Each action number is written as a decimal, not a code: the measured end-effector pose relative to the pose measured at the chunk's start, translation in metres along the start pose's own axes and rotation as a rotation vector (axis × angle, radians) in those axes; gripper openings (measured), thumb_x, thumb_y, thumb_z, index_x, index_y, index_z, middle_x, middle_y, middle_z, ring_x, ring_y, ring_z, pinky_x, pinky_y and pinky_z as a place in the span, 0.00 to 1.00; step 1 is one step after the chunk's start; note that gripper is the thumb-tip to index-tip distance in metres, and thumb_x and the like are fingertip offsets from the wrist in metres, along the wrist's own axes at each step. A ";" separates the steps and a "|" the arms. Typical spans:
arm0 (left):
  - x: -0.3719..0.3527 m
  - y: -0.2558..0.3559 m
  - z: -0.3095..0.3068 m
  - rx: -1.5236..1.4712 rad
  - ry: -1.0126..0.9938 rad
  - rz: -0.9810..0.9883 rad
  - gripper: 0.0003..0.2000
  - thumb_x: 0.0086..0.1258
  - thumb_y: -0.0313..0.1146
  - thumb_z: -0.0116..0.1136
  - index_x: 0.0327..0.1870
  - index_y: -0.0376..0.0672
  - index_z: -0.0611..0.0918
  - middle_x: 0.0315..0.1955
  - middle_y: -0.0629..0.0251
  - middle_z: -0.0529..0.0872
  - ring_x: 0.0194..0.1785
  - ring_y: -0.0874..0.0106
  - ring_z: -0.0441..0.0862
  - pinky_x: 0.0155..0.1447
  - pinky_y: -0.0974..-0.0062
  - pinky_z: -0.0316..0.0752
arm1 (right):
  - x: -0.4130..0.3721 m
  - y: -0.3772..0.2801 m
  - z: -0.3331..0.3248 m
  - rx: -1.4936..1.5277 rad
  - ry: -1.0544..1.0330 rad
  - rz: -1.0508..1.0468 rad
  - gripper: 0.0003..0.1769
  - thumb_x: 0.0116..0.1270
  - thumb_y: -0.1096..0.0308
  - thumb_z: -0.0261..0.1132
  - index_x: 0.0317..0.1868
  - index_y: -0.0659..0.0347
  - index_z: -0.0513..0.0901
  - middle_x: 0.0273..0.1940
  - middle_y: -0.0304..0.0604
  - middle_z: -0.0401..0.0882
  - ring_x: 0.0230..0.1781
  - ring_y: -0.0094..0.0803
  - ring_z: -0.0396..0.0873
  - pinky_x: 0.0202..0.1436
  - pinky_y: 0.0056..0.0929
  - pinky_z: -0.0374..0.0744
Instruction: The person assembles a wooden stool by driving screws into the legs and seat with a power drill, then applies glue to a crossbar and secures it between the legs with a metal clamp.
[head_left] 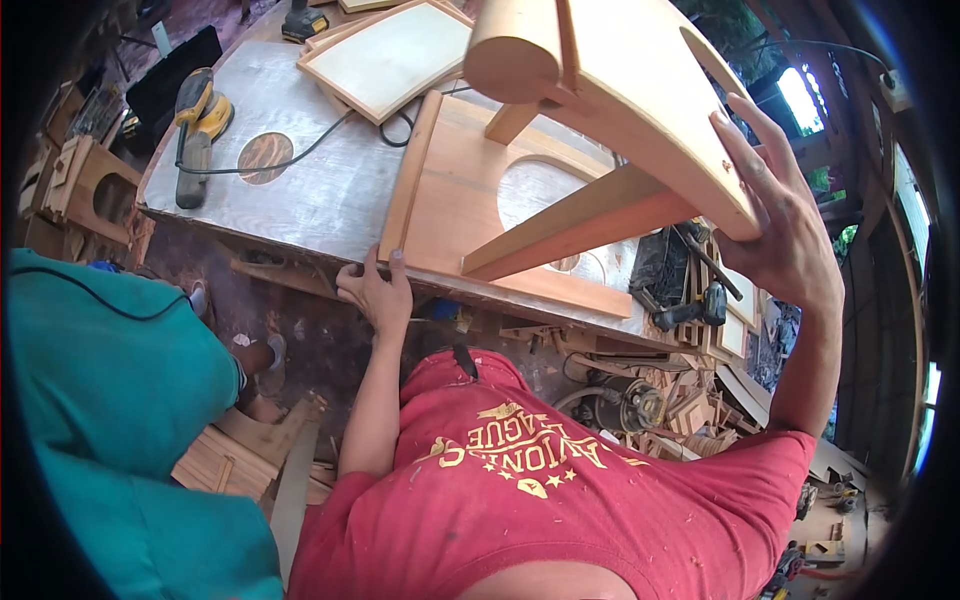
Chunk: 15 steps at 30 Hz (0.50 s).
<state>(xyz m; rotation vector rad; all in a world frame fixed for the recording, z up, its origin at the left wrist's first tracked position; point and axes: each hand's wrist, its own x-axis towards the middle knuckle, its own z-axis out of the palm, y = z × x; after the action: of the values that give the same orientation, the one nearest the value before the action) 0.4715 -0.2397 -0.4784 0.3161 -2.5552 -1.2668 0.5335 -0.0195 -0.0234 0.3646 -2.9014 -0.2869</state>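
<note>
A wooden assembly rests on the workbench [300, 215]. Its lower panel [455, 190] lies flat and has a large rounded opening. Slanting struts [585, 225] join it to a raised upper panel [640, 90] with a rounded end and a cutout. My left hand [380, 297] pinches the near end of the edge rail [409, 185] on the lower panel's left side, at the bench edge. Over at the right, my right hand [775, 215] grips the raised panel's lower right end, fingers over its outer side and the thumb hidden.
A yellow sander [203, 110] with its cord lies at the bench's left. Framed panels [390, 55] are stacked at the back. A drill [700, 308] sits near the right edge. A person in green clothing [120, 380] is close on my left. Wood offcuts [690, 410] cover the floor.
</note>
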 end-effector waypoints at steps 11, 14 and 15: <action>0.036 0.024 -0.014 0.220 -0.211 0.077 0.21 0.72 0.47 0.58 0.48 0.35 0.87 0.57 0.48 0.74 0.63 0.49 0.65 0.67 0.50 0.60 | -0.002 0.001 0.000 -0.015 -0.008 -0.001 0.55 0.36 0.79 0.68 0.74 0.47 0.71 0.76 0.54 0.60 0.52 0.50 0.81 0.60 0.46 0.81; 0.043 0.020 -0.008 0.178 -0.254 0.059 0.21 0.72 0.46 0.59 0.48 0.32 0.86 0.56 0.48 0.75 0.63 0.50 0.68 0.68 0.51 0.60 | -0.005 0.004 0.002 -0.023 -0.002 0.006 0.55 0.36 0.79 0.66 0.74 0.47 0.71 0.76 0.50 0.60 0.55 0.49 0.80 0.61 0.46 0.81; 0.043 0.018 -0.007 0.165 -0.257 0.055 0.21 0.72 0.46 0.59 0.48 0.32 0.85 0.56 0.47 0.75 0.62 0.50 0.68 0.68 0.51 0.61 | -0.006 0.005 0.003 -0.024 0.004 -0.007 0.55 0.36 0.79 0.66 0.74 0.47 0.71 0.76 0.50 0.60 0.55 0.49 0.80 0.61 0.46 0.81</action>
<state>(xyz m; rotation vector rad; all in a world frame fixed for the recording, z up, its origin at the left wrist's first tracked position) 0.4323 -0.2474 -0.4533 0.1202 -2.8711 -1.1449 0.5370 -0.0127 -0.0263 0.3706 -2.8903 -0.3212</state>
